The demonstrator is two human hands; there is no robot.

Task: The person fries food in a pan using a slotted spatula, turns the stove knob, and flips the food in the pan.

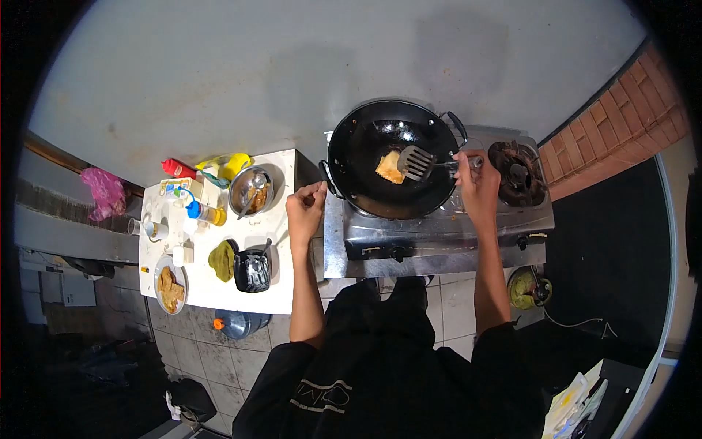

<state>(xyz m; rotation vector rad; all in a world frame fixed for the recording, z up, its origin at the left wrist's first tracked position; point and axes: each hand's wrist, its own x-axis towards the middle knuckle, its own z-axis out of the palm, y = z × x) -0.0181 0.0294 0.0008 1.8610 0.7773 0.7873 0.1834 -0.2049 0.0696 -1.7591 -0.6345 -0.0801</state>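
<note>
A black wok (pixel 365 197) sits on the left burner of a steel gas stove (pixel 431 238). Inside it lies a golden-brown, folded piece of fried food (pixel 389 168), slightly right of the wok's middle. My right hand (pixel 477 183) grips the handle of a slotted metal turner (pixel 418 163), whose blade is at the right edge of the food. With its fingers pinched together, my left hand (pixel 306 208) is at the wok's left loop handle (pixel 329 179); its fingertips meet the handle.
The white table (pixel 212 293) at left carries a steel bowl with a spoon (pixel 251 192), a black square dish (pixel 253 271), a plate of fried pieces (pixel 171 287), a red bottle (pixel 178 168) and an oil bottle (pixel 212 214). An unused burner (pixel 518 174) is at right.
</note>
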